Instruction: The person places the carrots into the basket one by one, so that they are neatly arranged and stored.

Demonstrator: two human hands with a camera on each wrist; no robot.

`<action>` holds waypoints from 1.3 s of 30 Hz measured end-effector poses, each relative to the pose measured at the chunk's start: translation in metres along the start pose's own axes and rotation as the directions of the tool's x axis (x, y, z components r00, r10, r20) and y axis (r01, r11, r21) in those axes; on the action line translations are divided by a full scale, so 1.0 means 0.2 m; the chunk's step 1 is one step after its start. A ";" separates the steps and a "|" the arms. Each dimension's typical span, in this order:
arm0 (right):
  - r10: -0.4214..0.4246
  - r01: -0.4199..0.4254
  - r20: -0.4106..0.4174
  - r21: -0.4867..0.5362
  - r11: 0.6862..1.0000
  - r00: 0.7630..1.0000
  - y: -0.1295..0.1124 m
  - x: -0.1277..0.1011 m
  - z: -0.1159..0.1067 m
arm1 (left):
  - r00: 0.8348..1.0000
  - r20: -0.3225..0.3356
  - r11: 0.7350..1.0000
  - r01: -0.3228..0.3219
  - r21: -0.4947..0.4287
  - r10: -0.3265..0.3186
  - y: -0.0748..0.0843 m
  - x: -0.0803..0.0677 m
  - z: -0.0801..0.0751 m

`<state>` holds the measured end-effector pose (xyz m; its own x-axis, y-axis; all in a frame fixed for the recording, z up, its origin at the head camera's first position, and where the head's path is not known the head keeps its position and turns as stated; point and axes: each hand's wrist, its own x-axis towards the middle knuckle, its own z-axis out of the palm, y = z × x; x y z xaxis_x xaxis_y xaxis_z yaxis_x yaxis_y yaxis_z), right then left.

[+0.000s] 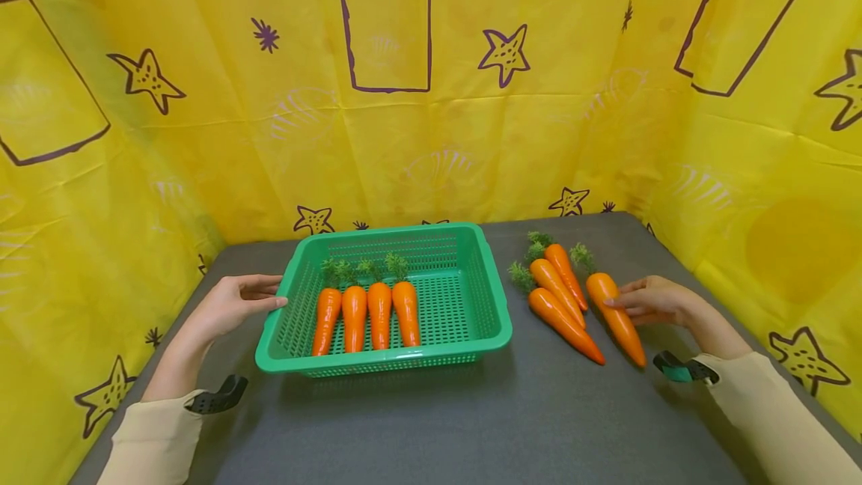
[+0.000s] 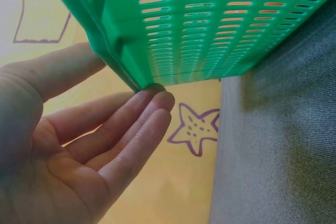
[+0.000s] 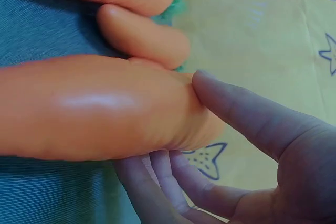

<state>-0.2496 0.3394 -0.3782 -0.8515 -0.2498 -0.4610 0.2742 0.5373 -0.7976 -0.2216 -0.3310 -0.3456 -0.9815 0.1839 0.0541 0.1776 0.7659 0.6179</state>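
The grey table (image 1: 471, 425) carries a green basket (image 1: 491, 298) at its centre, with four carrots lying side by side in the basket's 9 o'clock half, tips toward 6 o'clock. Four more carrots lie on the table at 3 o'clock of the basket, well apart from its wall.

The left hand (image 1: 232, 304) rests at the basket's 9 o'clock rim; the left wrist view shows straight, relaxed fingers (image 2: 149, 111) touching the rim's underside, not curled round it.

The right hand (image 1: 656, 299) is at the outermost carrot (image 1: 614, 314). The right wrist view shows the thumb (image 3: 236, 111) on top and the fingers under the thick end, closing round it.

Step in hand, by judgement: grasping the next carrot for loading. The next move calls for a firm pinch, a lift clear of the neighbouring carrots, and travel toward 9 o'clock over the basket wall into the free half.
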 end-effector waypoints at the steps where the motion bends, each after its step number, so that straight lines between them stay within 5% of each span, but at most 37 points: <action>1: -0.009 0.009 -0.001 -0.002 1.000 1.000 -0.01 0.00 0.00 | 1.000 0.000 1.000 0.000 0.000 0.000 0.00 0.00 0.00; 39: -0.122 0.123 0.019 -0.103 0.987 0.992 -0.56 0.05 0.08 | 1.000 -0.002 1.000 0.000 0.016 0.000 -0.01 0.00 0.00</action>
<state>-0.2822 0.2638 -0.2990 -0.8698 -0.3286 -0.3680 0.1200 0.5825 -0.8039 -0.2223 -0.3325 -0.3466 -0.9816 0.1826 0.0561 0.1789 0.7755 0.6055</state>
